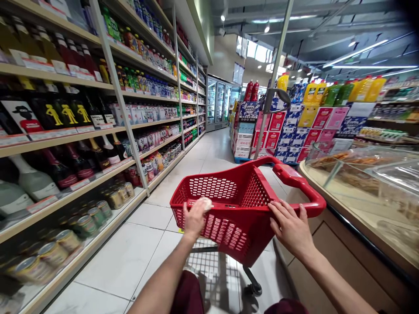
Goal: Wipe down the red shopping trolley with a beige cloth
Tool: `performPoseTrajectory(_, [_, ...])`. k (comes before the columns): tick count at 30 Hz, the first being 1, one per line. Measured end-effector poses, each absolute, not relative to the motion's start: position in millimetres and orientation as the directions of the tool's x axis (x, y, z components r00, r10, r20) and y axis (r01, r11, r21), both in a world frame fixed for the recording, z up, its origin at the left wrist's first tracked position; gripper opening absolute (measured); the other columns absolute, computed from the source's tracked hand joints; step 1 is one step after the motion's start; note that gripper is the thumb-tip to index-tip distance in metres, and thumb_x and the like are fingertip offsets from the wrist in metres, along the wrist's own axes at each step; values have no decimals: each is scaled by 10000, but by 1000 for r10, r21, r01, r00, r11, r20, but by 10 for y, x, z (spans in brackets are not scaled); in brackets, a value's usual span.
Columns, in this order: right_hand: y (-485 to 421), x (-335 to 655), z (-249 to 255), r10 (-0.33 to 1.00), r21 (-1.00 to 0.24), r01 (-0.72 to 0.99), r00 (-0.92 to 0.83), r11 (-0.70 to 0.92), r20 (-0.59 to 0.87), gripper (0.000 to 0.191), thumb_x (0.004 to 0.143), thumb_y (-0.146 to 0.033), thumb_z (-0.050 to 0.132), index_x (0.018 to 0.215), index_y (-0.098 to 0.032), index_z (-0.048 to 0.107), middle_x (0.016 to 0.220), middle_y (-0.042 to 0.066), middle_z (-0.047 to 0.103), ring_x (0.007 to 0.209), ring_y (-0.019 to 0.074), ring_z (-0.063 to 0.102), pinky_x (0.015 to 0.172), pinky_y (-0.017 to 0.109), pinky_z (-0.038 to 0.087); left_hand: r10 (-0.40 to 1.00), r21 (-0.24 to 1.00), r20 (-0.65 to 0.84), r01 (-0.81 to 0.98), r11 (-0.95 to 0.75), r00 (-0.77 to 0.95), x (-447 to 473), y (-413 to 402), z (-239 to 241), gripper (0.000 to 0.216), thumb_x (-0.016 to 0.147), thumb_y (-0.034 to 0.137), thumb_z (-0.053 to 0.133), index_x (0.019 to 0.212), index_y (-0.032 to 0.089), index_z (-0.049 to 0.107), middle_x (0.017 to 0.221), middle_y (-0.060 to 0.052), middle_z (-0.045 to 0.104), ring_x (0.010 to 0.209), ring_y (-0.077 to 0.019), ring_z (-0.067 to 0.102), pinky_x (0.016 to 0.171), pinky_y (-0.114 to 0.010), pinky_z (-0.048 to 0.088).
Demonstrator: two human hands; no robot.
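Note:
A red plastic shopping cart (229,209) with perforated basket walls stands sideways in front of me, its handle (310,205) to the right. My left hand (195,218) is at the basket's near rim, toward its left end. Its fingers close on a crumpled white wad (206,204), perhaps a tissue or wipe, partly hidden by the hand. On the rim's right end, close to the handle, my right hand (291,226) lies with its fingers stretched out and apart, touching the red plastic. No goods show inside the visible part of the basket.
Shelves of bottles and cans (98,174) line the left side. A glass-topped food counter (330,187) stands close on the right, by the cart handle. Stacked drink cartons (275,131) and a metal pole (270,87) are beyond the cart. Tiled floor (140,248) runs between.

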State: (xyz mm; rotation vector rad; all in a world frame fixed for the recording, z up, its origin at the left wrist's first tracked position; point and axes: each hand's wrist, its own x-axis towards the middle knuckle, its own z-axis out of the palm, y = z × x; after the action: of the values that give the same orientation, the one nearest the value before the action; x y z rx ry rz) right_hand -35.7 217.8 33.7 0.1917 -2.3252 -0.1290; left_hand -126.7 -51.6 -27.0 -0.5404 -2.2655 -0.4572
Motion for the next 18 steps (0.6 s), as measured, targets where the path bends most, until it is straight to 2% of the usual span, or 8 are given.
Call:
performPoseTrajectory(2, [2132, -381, 303, -180, 157, -97, -685, 983, 706, 333, 823, -295, 404, 1083, -170, 570, 1124, 74, 609, 1109, 238, 481, 1032, 506, 114, 195, 156, 749, 455, 877, -633, -1263, -641, -325, 359, 805, 86, 373, 1090, 203, 556, 1138, -55, 606, 1094, -203, 524, 1073, -512, 8])
performPoseTrajectory(7, [1976, -451, 222, -238, 178, -161, -722, 971, 649, 337, 818, -281, 396, 1094, -177, 560, 1106, 67, 617, 1078, 227, 500, 1033, 506, 115, 386, 42, 677, 556, 830, -626, -1187, -565, -366, 368, 817, 137, 405, 1119, 308, 529, 1182, 13, 578, 1164, -151, 460, 1086, -478, 53])
performPoseTrajectory(8, [1971, -452, 209, -251, 185, -172, -722, 968, 644, 343, 818, -265, 389, 1110, -184, 548, 1119, 63, 611, 1088, 225, 493, 1031, 512, 110, 370, 54, 664, 535, 843, -650, -1198, -637, -352, 378, 818, 128, 391, 1122, 305, 528, 1188, 7, 574, 1165, -156, 461, 1082, -487, 56])
performPoseTrajectory(10, [1973, -442, 186, -273, 198, -189, -716, 962, 643, 357, 813, -244, 384, 1135, -191, 529, 1144, 61, 596, 1110, 224, 478, 1030, 520, 104, 254, 121, 655, 430, 895, -712, -1249, -877, -317, 401, 812, 89, 350, 1128, 259, 529, 1192, -43, 568, 1150, -191, 477, 1060, -542, 57])
performPoseTrajectory(12, [1966, -429, 168, -261, 191, -178, -704, 965, 661, 358, 807, -264, 397, 1127, -185, 534, 1142, 71, 596, 1111, 232, 478, 1029, 525, 103, 89, 205, 630, 276, 939, -771, -1308, -1106, -294, 400, 801, 78, 340, 1126, 212, 532, 1192, -90, 563, 1141, -229, 484, 1033, -593, 73])
performPoseTrajectory(14, [1948, -420, 152, -230, 171, -154, -690, 973, 686, 358, 799, -304, 415, 1104, -174, 550, 1124, 86, 603, 1099, 244, 486, 1029, 524, 109, 46, 230, 602, 229, 946, -797, -1342, -1194, -293, 398, 786, 79, 364, 1118, 213, 538, 1194, -82, 563, 1145, -228, 481, 1035, -589, 90])
performPoseTrajectory(18, [1971, -404, 122, -256, 183, -180, -678, 967, 689, 379, 790, -294, 425, 1134, -178, 534, 1141, 77, 595, 1104, 245, 485, 1032, 531, 98, 285, 151, 570, 440, 885, -771, -1358, -1128, -311, 411, 776, 98, 399, 1127, 263, 535, 1196, -26, 566, 1166, -192, 462, 1066, -525, 86])
